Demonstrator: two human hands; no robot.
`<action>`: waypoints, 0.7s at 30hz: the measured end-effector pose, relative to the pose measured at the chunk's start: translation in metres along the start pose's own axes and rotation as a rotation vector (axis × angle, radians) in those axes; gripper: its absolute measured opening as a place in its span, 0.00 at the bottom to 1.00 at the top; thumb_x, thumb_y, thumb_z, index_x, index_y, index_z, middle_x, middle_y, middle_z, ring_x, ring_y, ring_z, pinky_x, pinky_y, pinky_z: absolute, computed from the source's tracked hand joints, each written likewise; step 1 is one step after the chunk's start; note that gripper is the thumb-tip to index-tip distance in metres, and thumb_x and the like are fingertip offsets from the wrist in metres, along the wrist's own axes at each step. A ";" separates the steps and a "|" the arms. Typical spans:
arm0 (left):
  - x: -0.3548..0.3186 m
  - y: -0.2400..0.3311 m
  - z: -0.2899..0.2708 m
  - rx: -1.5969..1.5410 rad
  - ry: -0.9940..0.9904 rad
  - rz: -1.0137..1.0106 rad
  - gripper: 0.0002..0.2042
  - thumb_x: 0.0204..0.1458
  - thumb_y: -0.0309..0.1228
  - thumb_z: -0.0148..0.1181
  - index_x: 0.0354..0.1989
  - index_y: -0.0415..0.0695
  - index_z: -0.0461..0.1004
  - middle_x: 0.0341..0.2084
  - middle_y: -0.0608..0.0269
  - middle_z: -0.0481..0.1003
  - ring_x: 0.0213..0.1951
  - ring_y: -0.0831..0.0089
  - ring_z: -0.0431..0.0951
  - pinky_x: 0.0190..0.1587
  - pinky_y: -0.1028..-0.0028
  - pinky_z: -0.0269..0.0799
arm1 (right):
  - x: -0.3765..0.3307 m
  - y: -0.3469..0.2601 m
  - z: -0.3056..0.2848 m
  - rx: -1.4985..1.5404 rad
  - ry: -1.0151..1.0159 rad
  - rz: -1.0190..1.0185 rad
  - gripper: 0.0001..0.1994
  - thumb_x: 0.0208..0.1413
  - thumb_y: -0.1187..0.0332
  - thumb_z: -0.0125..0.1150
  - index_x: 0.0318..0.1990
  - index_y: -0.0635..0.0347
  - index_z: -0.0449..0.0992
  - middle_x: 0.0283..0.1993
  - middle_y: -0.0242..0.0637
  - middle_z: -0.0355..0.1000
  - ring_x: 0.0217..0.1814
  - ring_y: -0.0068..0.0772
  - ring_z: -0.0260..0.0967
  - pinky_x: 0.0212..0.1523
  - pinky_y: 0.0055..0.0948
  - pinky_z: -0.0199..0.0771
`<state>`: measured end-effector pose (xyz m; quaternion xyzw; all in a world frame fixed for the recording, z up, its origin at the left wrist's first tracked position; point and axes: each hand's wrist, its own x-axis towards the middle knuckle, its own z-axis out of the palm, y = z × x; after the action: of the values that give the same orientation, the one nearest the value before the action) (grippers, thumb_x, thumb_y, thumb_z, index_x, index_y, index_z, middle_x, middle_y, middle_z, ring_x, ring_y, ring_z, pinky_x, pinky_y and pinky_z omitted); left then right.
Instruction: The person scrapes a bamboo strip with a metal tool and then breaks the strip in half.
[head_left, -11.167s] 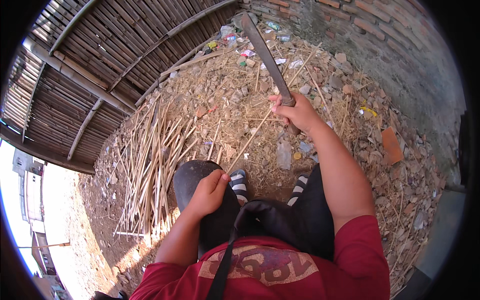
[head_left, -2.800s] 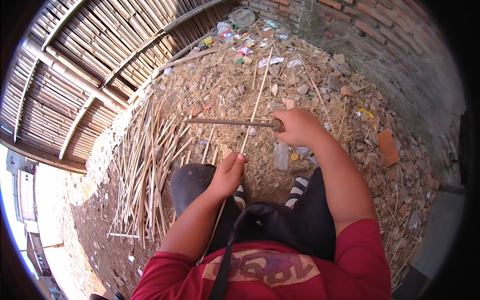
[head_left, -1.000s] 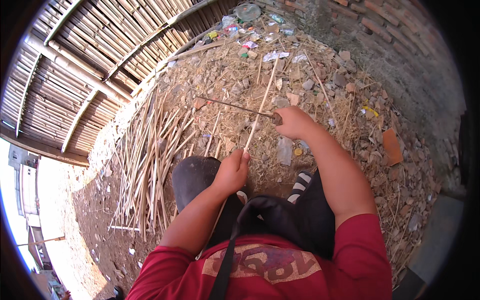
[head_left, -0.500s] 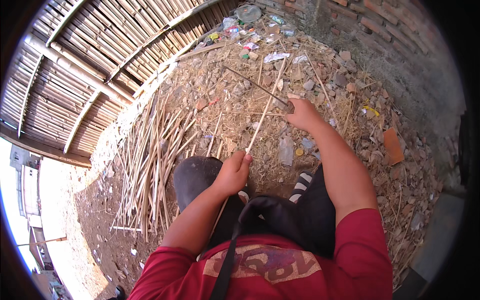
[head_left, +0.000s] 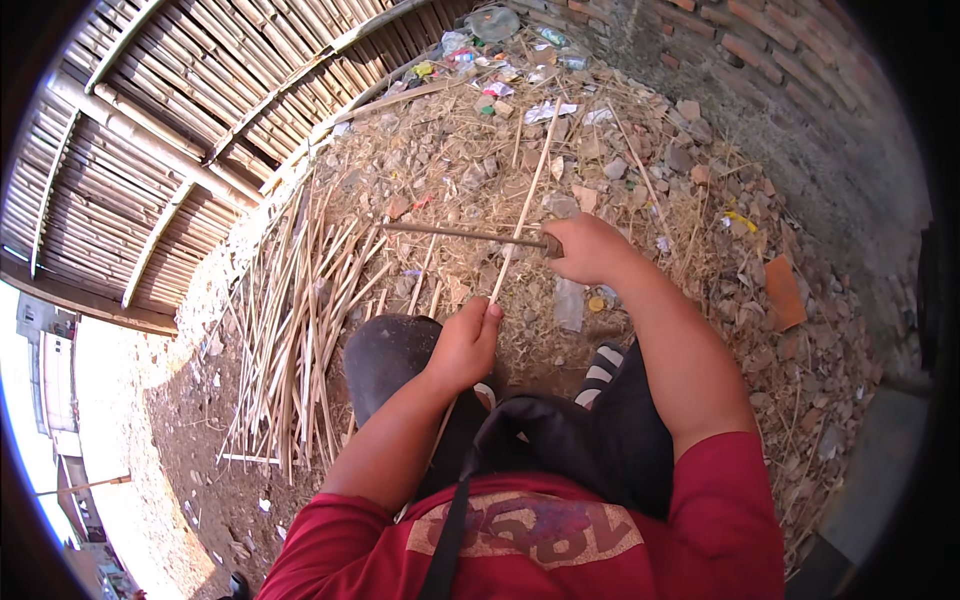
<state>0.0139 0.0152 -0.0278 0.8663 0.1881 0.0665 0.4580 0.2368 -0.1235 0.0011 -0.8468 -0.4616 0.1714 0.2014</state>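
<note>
Where rubble lies, perhaps bamboo fence [head_left: 150,130].

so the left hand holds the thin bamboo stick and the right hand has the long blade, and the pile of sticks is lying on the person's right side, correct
Not quite: the pile of sticks lies on the person's left side, not the right, as the head view shows. The rest stands: the left hand holds the thin bamboo stick, and the right hand has the long blade.
</note>
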 end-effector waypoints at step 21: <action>-0.005 0.001 0.001 -0.059 -0.011 0.028 0.14 0.67 0.36 0.50 0.35 0.37 0.69 0.24 0.43 0.73 0.29 0.45 0.75 0.33 0.57 0.68 | -0.009 -0.016 -0.015 -0.094 -0.083 -0.029 0.13 0.44 0.64 0.66 0.39 0.56 0.78 0.34 0.45 0.77 0.41 0.54 0.76 0.43 0.48 0.76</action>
<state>0.0098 0.0116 -0.0276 0.8553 0.1716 0.0737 0.4833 0.2285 -0.1261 0.0230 -0.8407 -0.4893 0.1814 0.1443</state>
